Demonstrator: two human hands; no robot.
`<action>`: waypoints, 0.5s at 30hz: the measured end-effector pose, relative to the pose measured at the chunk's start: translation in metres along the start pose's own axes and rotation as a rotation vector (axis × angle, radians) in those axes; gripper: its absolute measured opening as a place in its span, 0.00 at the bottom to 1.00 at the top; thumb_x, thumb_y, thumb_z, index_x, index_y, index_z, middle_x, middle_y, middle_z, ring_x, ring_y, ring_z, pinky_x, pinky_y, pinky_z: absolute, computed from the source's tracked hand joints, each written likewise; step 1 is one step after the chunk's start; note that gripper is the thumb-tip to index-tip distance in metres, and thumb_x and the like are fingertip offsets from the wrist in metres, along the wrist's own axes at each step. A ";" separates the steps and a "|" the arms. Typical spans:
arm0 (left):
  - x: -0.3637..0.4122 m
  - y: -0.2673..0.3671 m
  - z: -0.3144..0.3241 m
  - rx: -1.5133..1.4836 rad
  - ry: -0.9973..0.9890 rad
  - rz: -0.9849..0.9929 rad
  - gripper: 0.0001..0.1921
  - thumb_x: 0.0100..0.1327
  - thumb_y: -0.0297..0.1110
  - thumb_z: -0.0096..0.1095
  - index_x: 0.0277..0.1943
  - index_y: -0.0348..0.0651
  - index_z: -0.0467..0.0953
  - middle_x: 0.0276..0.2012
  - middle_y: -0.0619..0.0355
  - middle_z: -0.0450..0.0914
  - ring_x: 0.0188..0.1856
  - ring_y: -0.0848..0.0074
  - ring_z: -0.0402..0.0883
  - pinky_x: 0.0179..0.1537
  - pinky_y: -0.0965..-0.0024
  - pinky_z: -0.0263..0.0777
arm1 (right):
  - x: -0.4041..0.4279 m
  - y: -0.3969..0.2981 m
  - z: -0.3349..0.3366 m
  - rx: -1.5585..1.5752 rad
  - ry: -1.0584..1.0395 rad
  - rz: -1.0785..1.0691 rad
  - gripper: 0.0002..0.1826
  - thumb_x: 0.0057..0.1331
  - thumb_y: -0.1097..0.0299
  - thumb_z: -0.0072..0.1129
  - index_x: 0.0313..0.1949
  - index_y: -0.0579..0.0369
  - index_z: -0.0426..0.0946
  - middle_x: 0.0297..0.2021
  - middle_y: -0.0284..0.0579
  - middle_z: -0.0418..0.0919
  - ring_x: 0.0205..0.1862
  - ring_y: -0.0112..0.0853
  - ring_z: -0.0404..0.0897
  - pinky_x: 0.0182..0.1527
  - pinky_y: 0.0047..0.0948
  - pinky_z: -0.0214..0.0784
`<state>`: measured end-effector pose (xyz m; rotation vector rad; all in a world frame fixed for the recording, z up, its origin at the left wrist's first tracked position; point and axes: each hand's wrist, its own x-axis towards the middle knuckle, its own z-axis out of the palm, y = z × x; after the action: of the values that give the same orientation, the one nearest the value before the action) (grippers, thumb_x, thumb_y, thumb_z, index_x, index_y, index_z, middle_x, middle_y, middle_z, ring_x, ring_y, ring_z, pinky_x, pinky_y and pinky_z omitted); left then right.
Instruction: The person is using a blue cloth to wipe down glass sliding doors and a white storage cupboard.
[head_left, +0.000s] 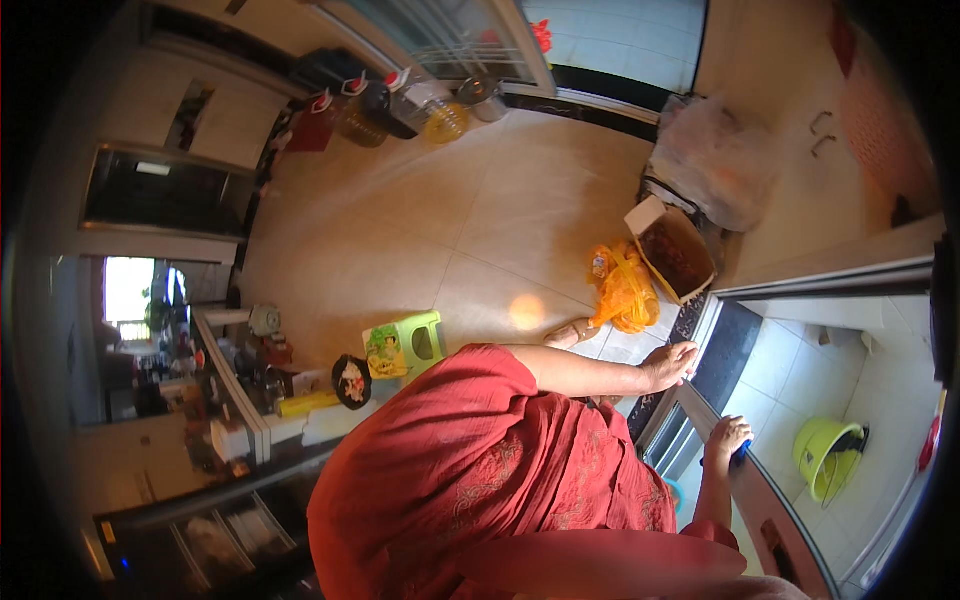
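My left hand (667, 367) is held out at the white door frame (705, 330), fingers loosely bent and partly apart, with no object seen in it. Whether it touches the frame is hard to tell. Lower down, my right hand (729, 436) grips the edge of a framed door (784, 502), which stands ajar over a tiled room. Something small and blue, its kind unclear, shows under the fingers of that hand. Red sleeves and a red patterned top cover my arms and body. Part of a foot (571, 333) shows on the floor beyond my left forearm.
An orange plastic bag (628, 292) and an open cardboard box (675, 251) lie beside the doorway. Through it stands a green bucket (821, 459). A green stool (405, 345) is behind me. Large oil bottles (442, 120) line the far wall, near a bulky plastic bag (705, 161).
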<state>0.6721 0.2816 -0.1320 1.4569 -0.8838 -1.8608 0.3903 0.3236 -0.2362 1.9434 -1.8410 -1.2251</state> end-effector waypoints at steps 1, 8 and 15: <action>0.002 -0.005 -0.005 -0.015 0.013 -0.032 0.26 0.73 0.50 0.41 0.65 0.42 0.63 0.40 0.52 0.82 0.29 0.75 0.82 0.35 0.74 0.76 | 0.005 -0.003 0.003 -0.018 -0.060 -0.014 0.13 0.69 0.65 0.43 0.44 0.51 0.78 0.41 0.42 0.75 0.45 0.42 0.75 0.47 0.51 0.64; -0.007 -0.040 -0.030 -0.127 0.110 -0.098 0.28 0.73 0.51 0.44 0.66 0.37 0.61 0.56 0.50 0.73 0.41 0.75 0.80 0.34 0.74 0.77 | 0.031 -0.037 0.052 -0.009 -0.125 -0.028 0.15 0.71 0.63 0.41 0.45 0.46 0.79 0.45 0.44 0.75 0.49 0.44 0.73 0.46 0.54 0.63; -0.004 -0.095 -0.056 0.058 0.100 -0.277 0.29 0.74 0.53 0.39 0.68 0.42 0.57 0.47 0.50 0.81 0.36 0.77 0.81 0.36 0.76 0.75 | 0.063 -0.078 0.076 0.065 -0.204 -0.063 0.14 0.70 0.66 0.43 0.46 0.55 0.79 0.46 0.48 0.74 0.48 0.48 0.74 0.49 0.56 0.63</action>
<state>0.7217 0.3336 -0.2151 1.7666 -0.7220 -1.9514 0.3892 0.3122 -0.3616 1.9890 -1.9513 -1.4486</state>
